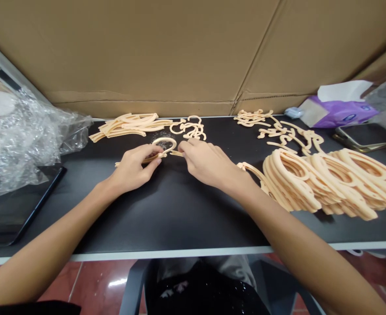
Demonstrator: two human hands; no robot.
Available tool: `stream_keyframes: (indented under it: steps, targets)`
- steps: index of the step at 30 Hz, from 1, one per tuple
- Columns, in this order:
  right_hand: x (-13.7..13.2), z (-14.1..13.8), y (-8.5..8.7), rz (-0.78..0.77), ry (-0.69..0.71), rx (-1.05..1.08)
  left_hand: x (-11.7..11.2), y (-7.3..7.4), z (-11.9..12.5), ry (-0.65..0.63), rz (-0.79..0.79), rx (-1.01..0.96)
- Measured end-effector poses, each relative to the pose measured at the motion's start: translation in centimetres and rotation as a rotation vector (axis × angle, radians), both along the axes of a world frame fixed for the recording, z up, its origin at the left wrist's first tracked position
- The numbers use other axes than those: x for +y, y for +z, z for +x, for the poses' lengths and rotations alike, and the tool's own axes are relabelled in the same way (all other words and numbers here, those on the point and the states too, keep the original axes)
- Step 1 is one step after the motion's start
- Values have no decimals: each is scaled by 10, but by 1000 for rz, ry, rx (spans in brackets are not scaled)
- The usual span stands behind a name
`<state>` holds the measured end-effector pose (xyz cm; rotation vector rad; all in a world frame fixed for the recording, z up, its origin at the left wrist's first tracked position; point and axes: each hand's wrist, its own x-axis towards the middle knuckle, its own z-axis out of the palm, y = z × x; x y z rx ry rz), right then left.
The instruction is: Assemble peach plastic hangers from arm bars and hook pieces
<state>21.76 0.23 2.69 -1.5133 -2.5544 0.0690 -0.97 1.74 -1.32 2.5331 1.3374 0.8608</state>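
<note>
My left hand (135, 169) is closed on a beige plastic hanger part (165, 139) with a round loop, thumb and fingers gripping its straight end. The loop rises just beyond the fingertips. Close beside it, my right hand (207, 161) pinches a thin beige hanger arm (176, 153), most of it covered by the fingers. Whether the two pieces touch is hard to make out. Behind my hands lie a heap of long hanger arms (130, 124) and a small group of curved hooks (194, 129).
Stacked hanger bodies (287, 175) fill the right of the black table (186, 218). Loose hooks and arms (284, 131) lie behind them, near a purple tissue pack (346, 113) and a phone (370, 134). Bubble wrap (22, 135) partly covers a tablet (25, 210) at left. Cardboard (147, 52) backs the table.
</note>
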Motion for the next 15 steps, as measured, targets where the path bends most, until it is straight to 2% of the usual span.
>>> stream_keyframes:
  steps: [8, 15]
  targets:
    - [2, 0, 0, -113, 35, 43, 1, 1, 1, -87, 85, -28]
    - [2, 4, -2, -177, 63, 77, 4, -3, -1, -4, 160, -38]
